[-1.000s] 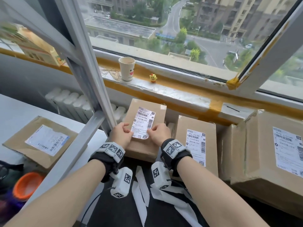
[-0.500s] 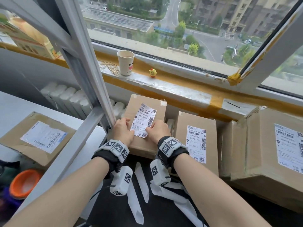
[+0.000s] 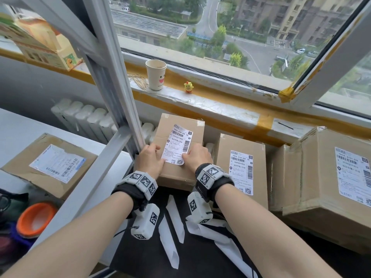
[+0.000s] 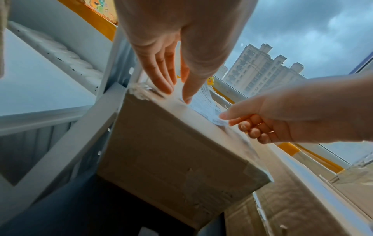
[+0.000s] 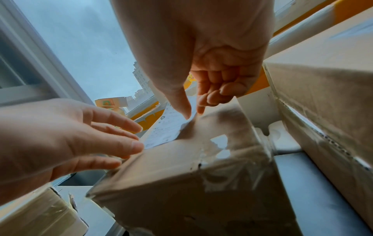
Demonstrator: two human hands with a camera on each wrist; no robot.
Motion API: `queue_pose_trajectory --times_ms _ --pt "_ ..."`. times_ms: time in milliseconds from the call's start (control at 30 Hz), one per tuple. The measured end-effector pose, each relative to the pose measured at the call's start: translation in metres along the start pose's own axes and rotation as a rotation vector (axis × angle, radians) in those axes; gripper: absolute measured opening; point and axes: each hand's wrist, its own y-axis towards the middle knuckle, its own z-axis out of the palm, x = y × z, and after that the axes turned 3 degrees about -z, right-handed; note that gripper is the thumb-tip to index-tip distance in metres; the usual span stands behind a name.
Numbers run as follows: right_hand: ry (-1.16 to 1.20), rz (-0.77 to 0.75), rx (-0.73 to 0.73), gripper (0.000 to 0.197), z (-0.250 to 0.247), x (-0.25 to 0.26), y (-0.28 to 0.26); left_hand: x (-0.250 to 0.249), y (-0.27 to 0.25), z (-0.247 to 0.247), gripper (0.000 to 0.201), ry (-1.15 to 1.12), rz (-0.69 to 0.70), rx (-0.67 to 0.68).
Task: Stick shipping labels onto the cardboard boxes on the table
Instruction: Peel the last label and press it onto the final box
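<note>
1. Below the window sill (image 3: 200,106), a small cardboard box (image 3: 180,133) stands on the dark bench (image 3: 140,257), pressed up against the leg of a grey metal rack (image 3: 120,109).
2. On its top lies a white shipping label (image 3: 177,146), slightly askew; its near right corner lifts off the cardboard.
3. The left hand (image 3: 150,160) lies flat on the box top with straight fingers (image 4: 161,79) — the fingertips rest at the label's left edge and grip nothing.
4. The right hand (image 3: 197,157) pinches the label's near right corner between thumb and forefinger, the other fingers (image 5: 214,95) curled into the palm.
5. Just right of this box stands a second box (image 3: 241,157) with a label already on its top, and further right a larger box (image 3: 321,177), labelled as well.
6. On the white surface to the left lies a flat cardboard parcel (image 3: 50,163) bearing a torn label.
7. White backing strips (image 3: 170,233) lie scattered on the bench between the forearms.
8. On the sill stand a paper cup (image 3: 156,74) with a smiling face and a small yellow chick figure (image 3: 188,86) — well apart from the boxes.
</note>
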Motion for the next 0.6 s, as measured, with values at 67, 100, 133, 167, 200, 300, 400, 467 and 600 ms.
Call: queue_pose_trajectory --times_ms 67,100,133,167,200,300,400,467,600 --pt "-0.013 -0.027 -0.040 0.020 -0.002 0.001 -0.006 0.009 -0.005 0.000 0.028 -0.002 0.059 0.002" --pt "-0.011 -0.072 -0.067 0.021 -0.001 0.002 -0.009 0.013 -0.008 0.000 0.028 -0.008 0.086 -0.001" --pt "-0.006 -0.147 -0.080 0.024 0.000 0.003 -0.012 0.017 -0.011 0.001 0.029 -0.012 0.109 -0.006" --pt "-0.011 -0.246 -0.063 0.029 0.003 0.004 -0.017 0.021 -0.014 0.001 0.030 -0.010 0.129 -0.014" --pt "-0.045 -0.352 -0.015 0.035 0.007 0.006 -0.022 0.024 -0.016 0.002 0.033 -0.004 0.153 -0.026" --pt "-0.257 -0.541 0.173 0.049 0.023 0.009 -0.036 0.029 -0.024 0.002 0.046 -0.008 0.209 0.020" --pt "-0.358 -0.525 0.274 0.056 0.034 0.006 -0.043 0.035 -0.026 0.002 0.054 0.041 0.234 0.182" --pt "-0.396 -0.510 0.264 0.057 0.034 0.000 -0.045 0.038 -0.024 0.004 0.054 0.097 0.235 0.244" --pt "-0.435 -0.452 0.222 0.061 0.027 -0.022 -0.056 0.036 -0.021 0.005 0.051 0.118 0.210 0.265"
